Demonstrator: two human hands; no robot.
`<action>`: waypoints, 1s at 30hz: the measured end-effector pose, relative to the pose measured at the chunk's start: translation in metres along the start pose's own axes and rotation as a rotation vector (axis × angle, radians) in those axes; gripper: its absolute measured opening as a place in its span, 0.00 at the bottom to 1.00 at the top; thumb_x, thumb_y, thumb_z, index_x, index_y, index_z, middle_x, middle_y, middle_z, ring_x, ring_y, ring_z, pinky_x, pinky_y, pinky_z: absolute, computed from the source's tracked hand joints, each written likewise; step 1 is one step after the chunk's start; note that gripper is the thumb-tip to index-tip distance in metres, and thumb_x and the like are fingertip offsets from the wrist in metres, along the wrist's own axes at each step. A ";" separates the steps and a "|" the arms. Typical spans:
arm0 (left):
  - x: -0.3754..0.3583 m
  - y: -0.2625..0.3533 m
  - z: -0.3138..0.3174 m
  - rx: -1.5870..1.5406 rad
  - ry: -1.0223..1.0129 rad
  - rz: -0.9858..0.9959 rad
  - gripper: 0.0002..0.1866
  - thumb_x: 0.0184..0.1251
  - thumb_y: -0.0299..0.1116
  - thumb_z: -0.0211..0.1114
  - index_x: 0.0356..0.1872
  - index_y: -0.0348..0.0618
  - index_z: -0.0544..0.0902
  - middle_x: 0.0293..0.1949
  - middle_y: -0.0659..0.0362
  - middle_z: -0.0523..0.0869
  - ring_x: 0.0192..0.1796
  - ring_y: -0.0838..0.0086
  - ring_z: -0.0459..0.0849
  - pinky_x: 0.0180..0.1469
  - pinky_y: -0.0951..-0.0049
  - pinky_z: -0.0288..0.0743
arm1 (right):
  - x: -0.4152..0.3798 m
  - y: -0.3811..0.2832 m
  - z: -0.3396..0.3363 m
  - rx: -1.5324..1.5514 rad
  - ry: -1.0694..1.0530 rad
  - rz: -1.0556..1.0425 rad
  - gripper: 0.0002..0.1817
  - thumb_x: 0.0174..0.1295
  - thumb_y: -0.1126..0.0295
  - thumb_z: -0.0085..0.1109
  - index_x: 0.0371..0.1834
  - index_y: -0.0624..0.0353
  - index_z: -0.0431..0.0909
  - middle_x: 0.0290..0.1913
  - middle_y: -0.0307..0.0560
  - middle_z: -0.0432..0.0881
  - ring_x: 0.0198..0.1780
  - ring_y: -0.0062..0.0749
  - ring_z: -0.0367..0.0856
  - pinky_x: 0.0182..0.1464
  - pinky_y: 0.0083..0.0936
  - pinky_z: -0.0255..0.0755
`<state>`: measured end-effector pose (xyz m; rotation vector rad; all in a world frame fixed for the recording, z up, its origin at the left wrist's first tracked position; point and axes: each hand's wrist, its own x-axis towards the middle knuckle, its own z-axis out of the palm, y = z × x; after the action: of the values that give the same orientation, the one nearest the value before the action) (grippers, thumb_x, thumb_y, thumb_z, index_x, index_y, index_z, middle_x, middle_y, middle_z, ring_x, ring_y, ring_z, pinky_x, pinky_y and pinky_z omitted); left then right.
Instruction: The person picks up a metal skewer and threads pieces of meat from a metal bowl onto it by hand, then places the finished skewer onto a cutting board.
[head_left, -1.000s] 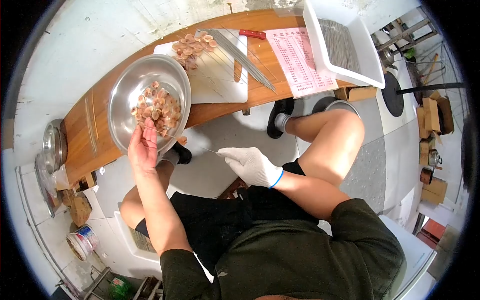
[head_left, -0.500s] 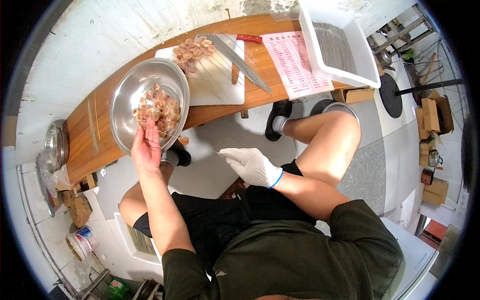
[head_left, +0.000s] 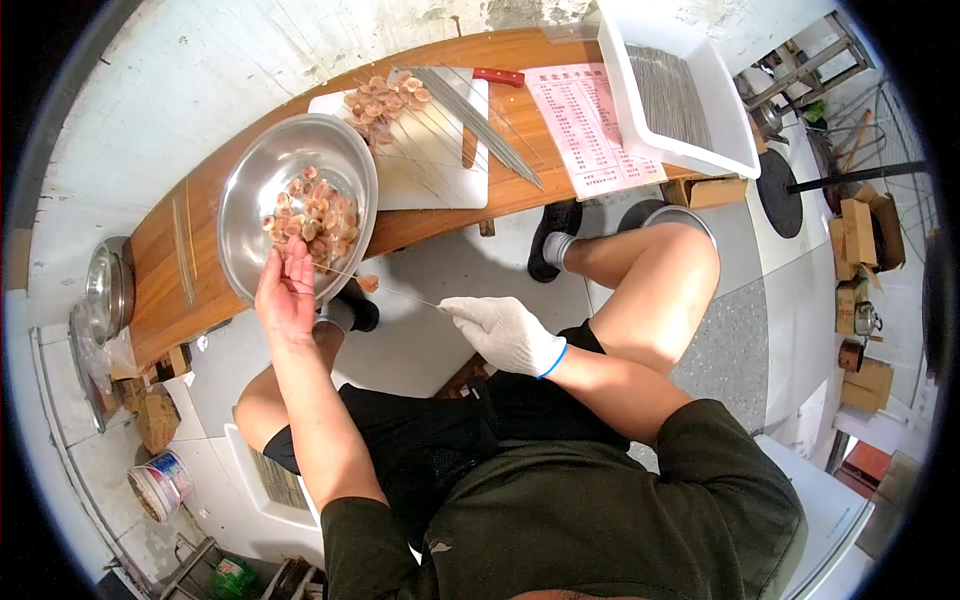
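My left hand [head_left: 287,300], bare and palm up, reaches over the near rim of a steel bowl [head_left: 245,190]. Its fingers are drawn together beside several pinkish-brown, round meat pieces [head_left: 318,215]; what they pinch is hidden. In a white knit glove, my right hand [head_left: 505,335] is closed round the near end of a thin metal skewer [head_left: 385,290]. The skewer slants from the glove up to my left fingertips, where its far tip is hard to make out.
On the wooden table [head_left: 160,300] lie a white cutting board [head_left: 440,180] with more meat pieces, a bundle of skewers [head_left: 490,135], a red-handled knife [head_left: 498,77] and a pink printed sheet [head_left: 580,130]. A white bin [head_left: 735,140] holds many skewers. My knees flank the table edge.
My left hand has shifted slightly left at the bowl, its fingers still close together. The right hand and skewer look nearly the same.
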<state>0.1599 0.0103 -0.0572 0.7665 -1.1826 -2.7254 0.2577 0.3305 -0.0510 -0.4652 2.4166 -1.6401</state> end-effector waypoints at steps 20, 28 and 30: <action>-0.006 -0.006 0.013 0.082 0.033 0.047 0.13 0.75 0.32 0.56 0.52 0.35 0.77 0.49 0.50 0.85 0.51 0.64 0.85 0.53 0.65 0.81 | -0.004 -0.004 0.001 0.124 0.005 0.091 0.15 0.67 0.72 0.53 0.53 0.66 0.79 0.48 0.61 0.84 0.52 0.49 0.83 0.54 0.32 0.76; -0.010 -0.014 0.024 0.086 0.043 0.092 0.11 0.74 0.29 0.57 0.51 0.33 0.76 0.49 0.47 0.84 0.52 0.63 0.86 0.56 0.65 0.82 | -0.005 -0.006 0.004 0.167 0.007 0.125 0.15 0.66 0.73 0.53 0.53 0.66 0.79 0.48 0.60 0.84 0.53 0.46 0.84 0.54 0.30 0.76; -0.010 -0.015 0.027 0.103 0.035 0.105 0.12 0.74 0.29 0.56 0.51 0.32 0.75 0.50 0.47 0.84 0.51 0.63 0.86 0.56 0.65 0.82 | -0.005 -0.005 0.005 0.153 0.014 0.123 0.14 0.66 0.72 0.53 0.52 0.67 0.79 0.48 0.60 0.84 0.53 0.46 0.84 0.54 0.29 0.76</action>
<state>0.1582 0.0416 -0.0479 0.7379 -1.3247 -2.5741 0.2648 0.3262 -0.0482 -0.2755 2.2574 -1.7627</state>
